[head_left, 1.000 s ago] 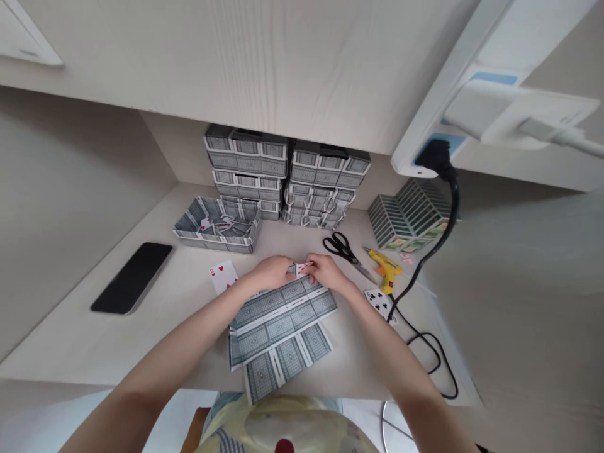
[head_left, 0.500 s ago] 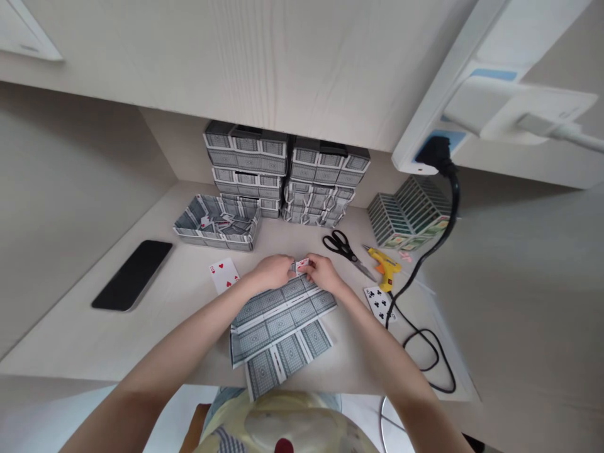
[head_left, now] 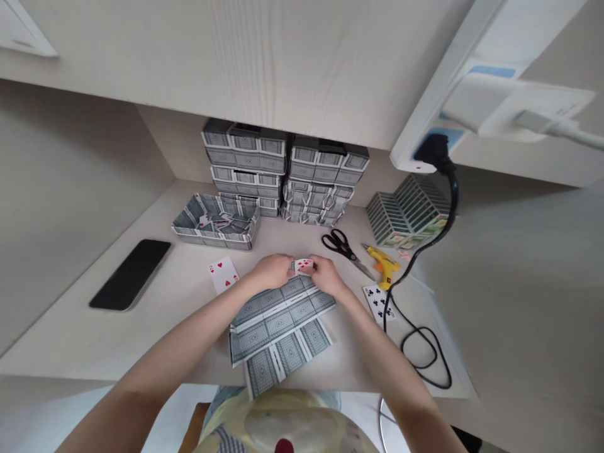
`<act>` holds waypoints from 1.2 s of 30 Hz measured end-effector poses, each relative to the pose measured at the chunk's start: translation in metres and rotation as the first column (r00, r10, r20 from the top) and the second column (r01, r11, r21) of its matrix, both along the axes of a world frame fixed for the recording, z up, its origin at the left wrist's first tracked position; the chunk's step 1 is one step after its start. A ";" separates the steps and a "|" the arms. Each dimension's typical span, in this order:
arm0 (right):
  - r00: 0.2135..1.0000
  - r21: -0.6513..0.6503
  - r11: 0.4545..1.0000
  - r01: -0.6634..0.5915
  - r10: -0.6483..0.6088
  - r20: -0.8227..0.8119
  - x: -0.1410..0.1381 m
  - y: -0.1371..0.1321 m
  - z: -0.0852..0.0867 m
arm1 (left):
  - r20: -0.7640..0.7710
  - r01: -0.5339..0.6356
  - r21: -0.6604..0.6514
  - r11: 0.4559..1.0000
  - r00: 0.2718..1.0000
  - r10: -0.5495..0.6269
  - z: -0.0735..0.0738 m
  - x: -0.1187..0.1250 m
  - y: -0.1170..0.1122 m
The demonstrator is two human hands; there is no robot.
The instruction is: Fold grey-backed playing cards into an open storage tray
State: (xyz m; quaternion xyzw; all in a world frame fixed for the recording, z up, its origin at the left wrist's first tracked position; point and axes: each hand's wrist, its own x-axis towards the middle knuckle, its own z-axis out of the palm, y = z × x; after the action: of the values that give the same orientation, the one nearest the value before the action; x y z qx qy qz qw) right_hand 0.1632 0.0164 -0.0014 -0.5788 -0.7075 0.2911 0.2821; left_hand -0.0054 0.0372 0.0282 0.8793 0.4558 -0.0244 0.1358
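Observation:
My left hand (head_left: 271, 270) and my right hand (head_left: 324, 274) meet at the far edge of a flat sheet of joined grey-backed playing cards (head_left: 280, 321) on the desk. Between the fingertips of both hands is a small folded card with red pips (head_left: 303, 265), raised at the sheet's far edge. The fingers of both hands are curled and pinch that card.
Two stacks of boxes made from cards (head_left: 283, 179) stand at the back, an open card tray (head_left: 216, 223) to their left. A black phone (head_left: 131, 274), a two of hearts (head_left: 223, 275), scissors (head_left: 343, 247), a yellow glue gun (head_left: 384, 265) with its black cable (head_left: 419, 352), and a clubs card (head_left: 377, 301) lie around.
The red-pip card between my fingers has turned up a little more. Hands stay in the same place; the view shifted slightly.

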 end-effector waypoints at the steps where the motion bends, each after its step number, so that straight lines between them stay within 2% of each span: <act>1: 1.000 0.036 0.999 -0.008 0.007 0.014 -0.002 -0.001 -0.001 | -0.002 -0.001 -0.002 1.000 1.000 0.001 0.000 0.000 0.000; 5: 1.000 0.128 0.992 -0.013 0.013 -0.002 -0.008 -0.005 -0.009 | -0.011 -0.014 0.006 1.000 1.000 0.015 0.001 0.001 -0.002; 12: 0.994 0.127 0.988 0.085 -0.076 -0.073 -0.007 -0.010 -0.021 | -0.002 -0.035 0.011 0.999 0.999 0.035 0.001 0.001 -0.003; 24: 0.988 0.128 0.981 0.148 -0.140 -0.071 -0.007 -0.013 -0.024 | 0.017 -0.058 -0.008 0.998 0.998 0.058 0.008 0.000 -0.005; 30: 0.994 0.133 0.986 0.097 -0.089 -0.066 -0.010 -0.022 -0.018 | 0.016 -0.038 0.023 0.999 0.999 0.037 0.007 0.001 -0.006; 36: 0.995 0.152 0.984 0.095 -0.096 -0.003 -0.024 -0.038 -0.012 | 0.020 -0.057 0.022 0.998 0.998 0.057 0.007 0.003 -0.008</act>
State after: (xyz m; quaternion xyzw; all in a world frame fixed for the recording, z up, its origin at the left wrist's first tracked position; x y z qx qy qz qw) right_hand 0.1396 -0.0211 -0.0133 -0.5895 -0.6998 0.2212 0.3375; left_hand -0.0021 0.0293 0.0355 0.8677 0.4795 -0.0067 0.1311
